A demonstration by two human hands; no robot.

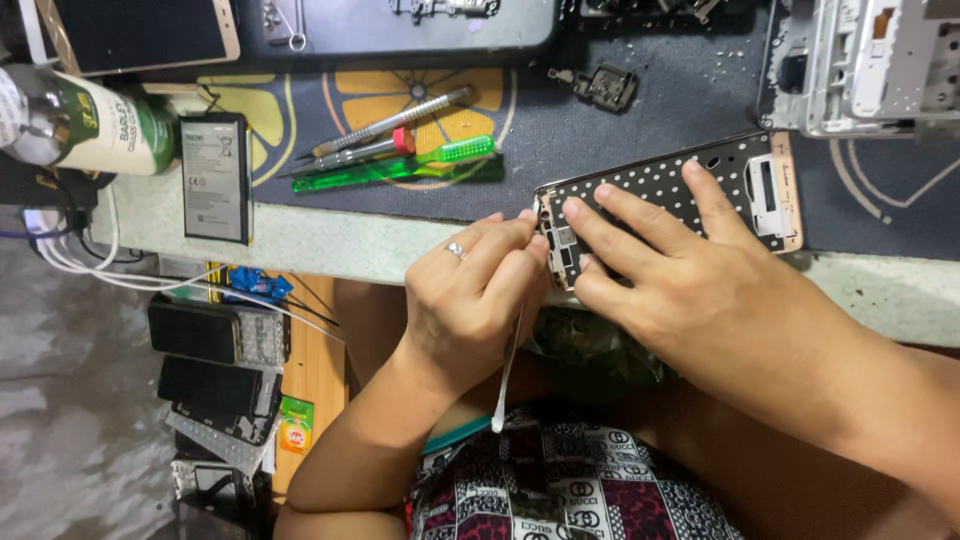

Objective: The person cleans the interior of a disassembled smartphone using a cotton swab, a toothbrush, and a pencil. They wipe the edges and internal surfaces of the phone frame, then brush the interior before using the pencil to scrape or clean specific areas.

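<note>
Head view, read from the left. Far left of the left grip (470, 300): bottle (90, 120) on its side at the edge of the surface (330, 245), with a battery (215, 178) lying flat just beside it. Below these, off the surface, well left of that grip: several dark phones (210, 350) stacked on a lower shelf. Up and left of the same grip, on the mat (650, 110): two screwdrivers (385, 135) and a green pry stick (400, 165), close together, untouched.

Left grip pinched shut on a thin white tool (508, 375), fingertips bunched, ring on one finger. Upper end of the tool hidden behind those fingertips, right at the near corner of the frame (650, 178); lower end pointing back towards the body.

Frame at the front edge of the surface, touching both grips, dotted inner face up. Right grip (700, 290) spread flat on it, fingers apart and pressing down, closed around nothing.

Above the right grip: a small dark part (605, 88) on the mat. Up and right of it: a pale housing (860, 70).

Judging by the layout, well into stripping: frame bare, battery out and set apart. Left to do, seemingly, only the small piece at that corner. Cannot tell whether it has come loose.
</note>
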